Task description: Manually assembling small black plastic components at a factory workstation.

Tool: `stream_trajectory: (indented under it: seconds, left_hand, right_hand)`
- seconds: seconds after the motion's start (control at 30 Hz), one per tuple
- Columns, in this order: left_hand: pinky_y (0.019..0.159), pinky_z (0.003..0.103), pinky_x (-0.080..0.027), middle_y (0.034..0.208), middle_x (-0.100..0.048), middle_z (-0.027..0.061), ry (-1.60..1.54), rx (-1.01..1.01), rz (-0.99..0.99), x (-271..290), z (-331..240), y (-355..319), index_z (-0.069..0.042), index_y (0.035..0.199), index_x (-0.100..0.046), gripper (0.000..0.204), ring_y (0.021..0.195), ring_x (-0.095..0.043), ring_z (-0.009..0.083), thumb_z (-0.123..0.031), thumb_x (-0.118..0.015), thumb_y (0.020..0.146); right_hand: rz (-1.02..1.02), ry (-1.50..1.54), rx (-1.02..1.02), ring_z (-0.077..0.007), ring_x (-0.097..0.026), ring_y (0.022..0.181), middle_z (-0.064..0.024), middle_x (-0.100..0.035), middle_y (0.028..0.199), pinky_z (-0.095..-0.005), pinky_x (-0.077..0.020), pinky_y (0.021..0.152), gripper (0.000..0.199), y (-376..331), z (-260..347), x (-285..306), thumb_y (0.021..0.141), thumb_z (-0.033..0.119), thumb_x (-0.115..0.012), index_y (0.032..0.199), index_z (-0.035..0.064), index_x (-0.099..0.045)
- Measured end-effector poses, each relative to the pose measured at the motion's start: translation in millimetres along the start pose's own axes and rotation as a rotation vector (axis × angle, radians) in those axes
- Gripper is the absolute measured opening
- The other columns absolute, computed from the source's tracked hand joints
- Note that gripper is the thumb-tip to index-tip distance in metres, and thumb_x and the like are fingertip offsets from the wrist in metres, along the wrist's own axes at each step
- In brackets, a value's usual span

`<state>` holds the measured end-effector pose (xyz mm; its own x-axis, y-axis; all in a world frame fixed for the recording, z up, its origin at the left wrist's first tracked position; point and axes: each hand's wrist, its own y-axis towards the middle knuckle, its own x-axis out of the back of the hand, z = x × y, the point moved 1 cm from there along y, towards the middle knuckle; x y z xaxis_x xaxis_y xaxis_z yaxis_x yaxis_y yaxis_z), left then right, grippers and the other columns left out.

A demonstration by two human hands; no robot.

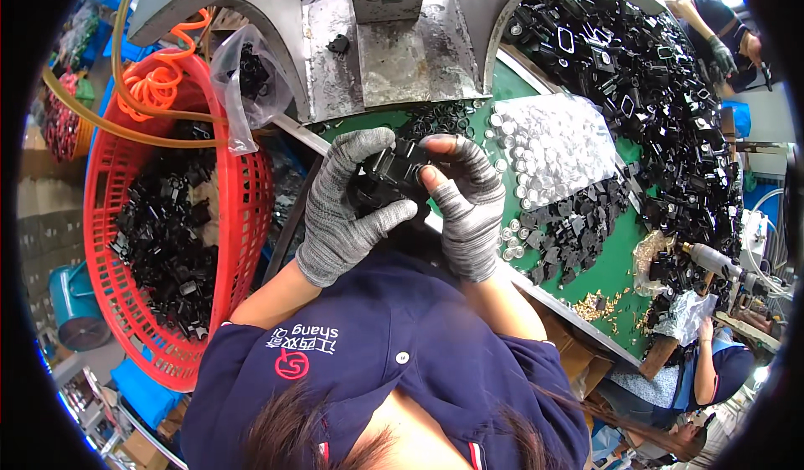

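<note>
Both my hands wear grey knit gloves and meet in front of my chest around a black plastic part [394, 169]. My left hand [342, 202] cups it from the left, fingers behind and thumb along its near side. On the other side, my right hand [471, 202] pinches its edge; bare thumb and index tips stick out of the glove. The part's underside is hidden by the hands. Just beyond them, small black rings [440, 120] lie heaped on the green tabletop [512, 85].
A red basket [243, 219] of black parts stands at my left. Ahead is a metal press [389, 51]. To the right lie a plastic bag [561, 143] of round pieces, flat black pieces [578, 231], brass bits [599, 305] and a large black pile [620, 60]. Other people work at the right.
</note>
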<state>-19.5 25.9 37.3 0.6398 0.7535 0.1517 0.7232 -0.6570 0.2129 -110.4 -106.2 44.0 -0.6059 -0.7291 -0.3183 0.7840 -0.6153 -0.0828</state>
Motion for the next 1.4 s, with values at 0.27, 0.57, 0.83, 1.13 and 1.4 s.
stream_trajectory:
  seconds: [0.27, 0.57, 0.83, 1.13, 1.4]
  left_hand:
    - [0.099, 0.033, -0.045, 0.125, -0.053, 0.0080, -0.151, 0.081, -0.040, -4, 0, -3, -0.008, 0.134, -0.049, 0.074, 0.115, -0.055, 0.0204, -0.008, -0.084, 0.069]
    - [0.097, 0.032, -0.046, 0.124, -0.057, 0.0091, 0.140, 0.017, 0.242, 9, 4, 1, -0.008, 0.135, -0.049, 0.073, 0.114, -0.056, 0.0192, -0.007, -0.082, 0.070]
    - [0.087, 0.031, -0.051, 0.110, -0.065, 0.0079, 0.066, 0.361, 0.484, 21, 0, 0, -0.006, 0.136, -0.049, 0.074, 0.097, -0.064, 0.0155, -0.012, -0.084, 0.071]
    - [0.062, 0.023, -0.054, 0.098, -0.064, 0.0061, -0.203, 0.539, 0.256, -2, 4, 11, -0.002, 0.135, -0.048, 0.066, 0.073, -0.063, 0.0094, -0.010, -0.080, 0.078]
    - [0.073, 0.027, -0.054, 0.097, -0.066, 0.0081, -0.103, 0.508, 0.243, -1, 8, 7, -0.001, 0.133, -0.051, 0.069, 0.081, -0.064, 0.0127, -0.018, -0.083, 0.075]
  right_hand:
    - [0.081, 0.040, -0.093, -0.0091, -0.057, 0.093, -0.0019, -0.063, 0.100, -0.0238, -0.0469, 0.083, 0.025, 0, -5, 4, 0.090, 0.009, -0.067, 0.113, 0.0031, -0.063]
    - [0.175, -0.093, -0.325, -0.0072, -0.056, 0.070, -0.0014, -0.065, 0.082, -0.0235, -0.0471, 0.062, 0.030, 7, -16, 28, 0.078, 0.018, -0.079, 0.099, 0.0007, -0.066]
    - [0.320, -0.151, -0.408, -0.0104, -0.061, 0.084, -0.0015, -0.067, 0.093, -0.0263, -0.0507, 0.076, 0.036, -4, -17, 58, 0.085, 0.020, -0.073, 0.114, 0.0006, -0.064]
    - [0.181, -1.545, 0.192, -0.0373, -0.062, 0.086, -0.0177, -0.063, 0.095, -0.0445, -0.0514, 0.076, 0.019, 36, -3, 116, 0.086, 0.009, -0.061, 0.103, 0.0083, -0.066]
    - [0.226, -1.674, 0.118, -0.0364, -0.065, 0.079, -0.0190, -0.065, 0.088, -0.0463, -0.0524, 0.073, 0.027, 48, -2, 117, 0.082, 0.014, -0.059, 0.106, 0.0022, -0.058]
